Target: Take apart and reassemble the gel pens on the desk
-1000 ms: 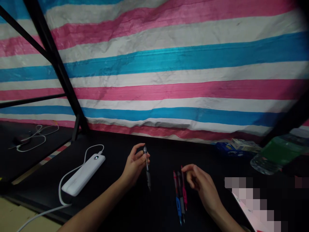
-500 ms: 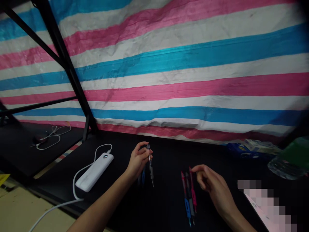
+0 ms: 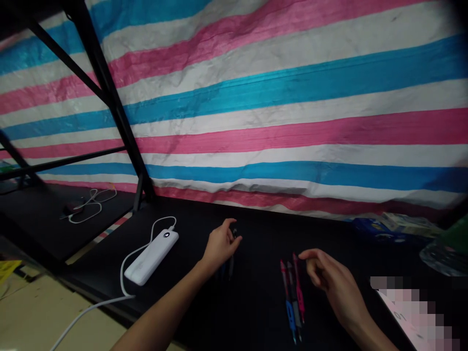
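At far left, a yellow item (image 3: pixel 9 269) shows above the pale floor (image 3: pixel 27 312), and a dark object (image 3: pixel 73 209) lies with a loose white cord (image 3: pixel 95 201) on the farther black table (image 3: pixel 32 219). On the nearer black table (image 3: pixel 252 292), a white power bank (image 3: pixel 151 258) lies at a slant, a white cable (image 3: pixel 122 273) plugged into its far end. Right of it is the left hand (image 3: pixel 221 243), palm down, its thumb and forefinger parted by a narrow gap. Beside and partly behind this hand lies a dark pen (image 3: pixel 231 265), with a dim blue pen (image 3: pixel 223 271) to its left; whether the fingers touch either cannot be told. Farther right, a blue-grip pen (image 3: pixel 290 314), a gray-grip pen (image 3: pixel 296 312) and a pink pen (image 3: pixel 299 292) lie side by side. The right hand (image 3: pixel 332 280) has its forefinger extended at the pink pen's upper end, other fingers curled; contact and thumb position are unclear. At far right are a blue packet (image 3: pixel 371 229), a pale box (image 3: pixel 405 224), a partly masked pink item (image 3: pixel 400 314) and a green-and-clear bottle (image 3: pixel 448 243). A striped sheet (image 3: pixel 274 131) hangs behind.
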{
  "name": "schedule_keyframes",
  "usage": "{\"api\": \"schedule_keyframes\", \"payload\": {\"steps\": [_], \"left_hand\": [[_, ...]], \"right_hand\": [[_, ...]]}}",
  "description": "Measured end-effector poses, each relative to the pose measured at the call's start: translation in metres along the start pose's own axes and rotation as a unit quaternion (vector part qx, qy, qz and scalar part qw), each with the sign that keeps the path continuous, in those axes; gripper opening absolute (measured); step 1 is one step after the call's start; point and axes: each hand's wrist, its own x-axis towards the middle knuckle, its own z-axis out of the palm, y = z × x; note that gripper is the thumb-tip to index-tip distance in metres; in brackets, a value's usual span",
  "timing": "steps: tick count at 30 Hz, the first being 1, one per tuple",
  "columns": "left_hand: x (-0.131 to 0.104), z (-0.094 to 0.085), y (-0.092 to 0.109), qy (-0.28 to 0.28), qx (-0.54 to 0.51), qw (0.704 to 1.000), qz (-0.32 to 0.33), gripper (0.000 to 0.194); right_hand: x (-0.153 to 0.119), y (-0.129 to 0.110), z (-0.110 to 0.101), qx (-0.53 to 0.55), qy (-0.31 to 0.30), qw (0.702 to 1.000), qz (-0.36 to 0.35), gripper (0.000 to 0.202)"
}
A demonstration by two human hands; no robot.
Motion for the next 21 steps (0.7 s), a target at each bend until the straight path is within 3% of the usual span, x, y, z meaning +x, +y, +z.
{"api": "schedule_keyframes", "payload": {"steps": [3,8,11,12,14,17,19,21], "left_hand": [[-0.004,0.004,-0.004,-0.011,0.082,0.996,0.013,0.03],[-0.005,0.001,-0.007,0.008,0.097,0.995,0.004,0.03],[-0.009,0.003,0.004,0.013,0.089,0.993,0.071,0.029],[-0.012,0.005,0.01,-0.006,0.087,0.99,0.109,0.029],[-0.021,0.011,0.027,-0.098,0.095,0.971,0.195,0.037],[-0.037,0.021,0.049,-0.233,0.105,0.908,0.333,0.047],[-0.044,0.027,0.055,-0.263,0.113,0.879,0.381,0.043],[-0.048,0.031,0.056,-0.261,0.112,0.87,0.403,0.036]], "right_hand": [[0.001,0.001,-0.001,0.002,0.001,1.0,-0.002,0.047],[0.002,-0.003,0.0,0.007,0.006,1.0,-0.013,0.047],[0.002,-0.004,0.001,0.018,0.017,0.999,-0.036,0.047],[0.003,-0.004,0.002,0.022,0.02,0.999,-0.044,0.047],[0.003,-0.003,0.002,0.026,0.029,0.998,-0.054,0.047],[0.004,-0.002,0.003,0.03,0.04,0.997,-0.059,0.046],[0.004,-0.002,0.003,0.038,0.04,0.997,-0.06,0.045],[0.003,-0.003,0.004,0.045,0.038,0.996,-0.061,0.044]]}}
